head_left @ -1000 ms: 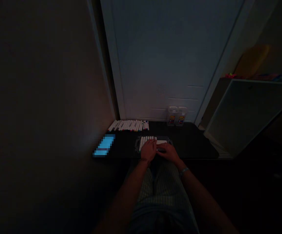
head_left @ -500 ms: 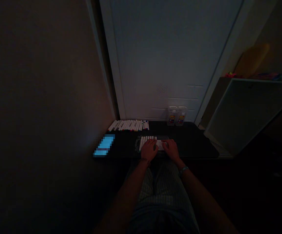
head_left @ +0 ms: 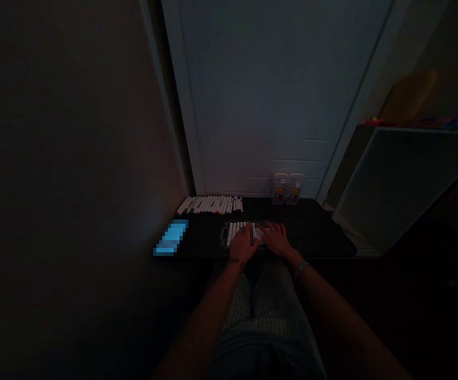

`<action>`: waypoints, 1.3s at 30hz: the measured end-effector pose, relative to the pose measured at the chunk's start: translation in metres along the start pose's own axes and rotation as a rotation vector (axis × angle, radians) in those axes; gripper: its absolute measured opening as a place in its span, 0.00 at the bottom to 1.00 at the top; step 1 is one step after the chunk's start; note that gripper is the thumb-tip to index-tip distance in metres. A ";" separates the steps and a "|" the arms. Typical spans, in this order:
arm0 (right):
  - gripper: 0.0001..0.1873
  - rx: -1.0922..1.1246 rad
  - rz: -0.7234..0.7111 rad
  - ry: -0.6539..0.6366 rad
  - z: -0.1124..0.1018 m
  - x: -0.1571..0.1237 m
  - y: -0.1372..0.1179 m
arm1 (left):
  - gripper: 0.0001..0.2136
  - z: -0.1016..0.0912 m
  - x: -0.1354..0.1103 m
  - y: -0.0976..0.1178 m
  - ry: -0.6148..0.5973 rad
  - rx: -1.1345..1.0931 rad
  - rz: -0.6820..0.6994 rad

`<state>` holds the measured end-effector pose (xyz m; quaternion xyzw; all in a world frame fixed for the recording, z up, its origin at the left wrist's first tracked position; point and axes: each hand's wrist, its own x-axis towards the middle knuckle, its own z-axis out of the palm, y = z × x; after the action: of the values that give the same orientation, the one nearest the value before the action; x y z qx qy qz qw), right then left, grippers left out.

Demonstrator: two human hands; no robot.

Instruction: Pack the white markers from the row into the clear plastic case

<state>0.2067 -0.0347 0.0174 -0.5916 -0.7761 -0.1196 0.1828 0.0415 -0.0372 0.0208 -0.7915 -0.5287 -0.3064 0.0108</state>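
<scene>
A clear plastic case (head_left: 223,235) lies flat near the table's front edge, its handle end at the left. White markers (head_left: 234,230) stand side by side in its left part. My left hand (head_left: 243,244) rests over these markers with its fingers stretched forward. My right hand (head_left: 277,240) lies over the right part of the case, fingers spread, its thumb side towards the left hand. Between the hands shows a white patch (head_left: 259,234), perhaps a label or insert. The dim light and my fingers hide much of the case's right part.
Behind, at the left, a row of loose white markers (head_left: 211,205) lies on the black table (head_left: 316,232). Two clear cases (head_left: 287,189) stand upright against the white door (head_left: 268,95). A blurred-out bright rectangle (head_left: 171,237) is at the left edge. A cabinet (head_left: 414,184) stands right.
My right hand has turned and reached slightly forward, its fingers now spread further over the case. The left hand has barely shifted.
</scene>
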 end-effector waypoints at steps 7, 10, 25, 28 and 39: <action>0.19 0.024 -0.060 -0.026 -0.001 0.026 0.000 | 0.24 0.001 0.002 -0.003 -0.008 0.000 0.008; 0.18 0.036 -0.063 -0.034 0.000 0.030 -0.001 | 0.24 0.004 0.002 -0.005 -0.008 -0.001 0.024; 0.21 0.049 -0.028 -0.065 0.006 0.029 0.005 | 0.23 0.010 -0.001 -0.006 0.029 0.043 0.017; 0.22 0.053 -0.024 -0.065 0.005 0.027 0.003 | 0.19 0.009 0.000 -0.005 0.023 0.052 0.019; 0.24 0.065 -0.022 -0.063 0.006 0.025 0.004 | 0.20 0.004 0.001 -0.002 0.011 0.029 0.048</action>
<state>0.2039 -0.0089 0.0225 -0.5800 -0.7915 -0.0778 0.1763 0.0413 -0.0342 0.0175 -0.8020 -0.5139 -0.3029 0.0325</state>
